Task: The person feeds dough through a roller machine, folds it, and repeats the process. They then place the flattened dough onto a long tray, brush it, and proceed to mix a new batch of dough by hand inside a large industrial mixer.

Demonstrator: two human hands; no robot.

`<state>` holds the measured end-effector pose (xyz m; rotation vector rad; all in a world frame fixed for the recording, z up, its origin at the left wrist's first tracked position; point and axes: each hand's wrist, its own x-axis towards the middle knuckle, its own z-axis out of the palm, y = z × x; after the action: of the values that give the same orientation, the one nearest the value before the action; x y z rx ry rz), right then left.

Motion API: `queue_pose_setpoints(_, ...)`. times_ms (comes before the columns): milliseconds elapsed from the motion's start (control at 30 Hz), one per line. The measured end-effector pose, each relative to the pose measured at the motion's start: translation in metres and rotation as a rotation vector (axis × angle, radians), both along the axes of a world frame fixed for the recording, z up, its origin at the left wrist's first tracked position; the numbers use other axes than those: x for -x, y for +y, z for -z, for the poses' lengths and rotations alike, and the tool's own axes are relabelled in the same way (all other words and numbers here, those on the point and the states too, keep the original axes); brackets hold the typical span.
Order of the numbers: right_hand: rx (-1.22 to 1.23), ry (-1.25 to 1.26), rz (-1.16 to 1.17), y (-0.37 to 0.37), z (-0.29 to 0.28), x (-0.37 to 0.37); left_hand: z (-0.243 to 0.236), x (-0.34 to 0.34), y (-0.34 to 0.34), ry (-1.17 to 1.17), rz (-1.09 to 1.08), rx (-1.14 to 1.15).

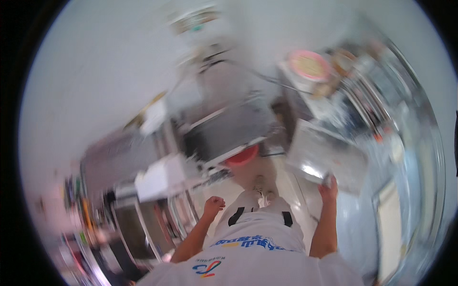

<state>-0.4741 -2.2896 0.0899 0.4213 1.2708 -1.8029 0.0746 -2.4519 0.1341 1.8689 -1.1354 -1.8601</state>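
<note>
My right hand [327,189] grips the lower edge of a flat silver metal tray [327,152], which is tilted beside my right leg. My left hand [214,205] is at my left hip, its fingers curled, with nothing visible in them. Ahead of me a dark panel or machine top [224,128] sits over a red basin [243,155] near my feet. Motion blurs much of the view.
Left are a white box [160,176] and a metal-framed rack [136,219] with cluttered shelves. A pink-rimmed tub [309,66] stands on a crowded counter at the back right, by more stacked metalware [365,102]. Cables hang along the wall.
</note>
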Motion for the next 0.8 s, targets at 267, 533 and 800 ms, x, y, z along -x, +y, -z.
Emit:
queue_pose_setpoints(267, -0.588, -0.156, -0.326, 0.009, -0.025, -0.002, 0.038, -0.101, 0.174, -0.210, -0.434, -0.246)
queue_pose_setpoints(533, -0.145, 0.250, -1.133, -0.074, 0.014, -0.143, 0.118, -0.161, 0.401, -0.081, -0.759, -0.503)
queue_pose_setpoints(800, 0.028, 0.615, -1.862, -0.133, -0.063, -0.529, 0.119, -0.290, 0.410, -0.175, -1.401, -0.191)
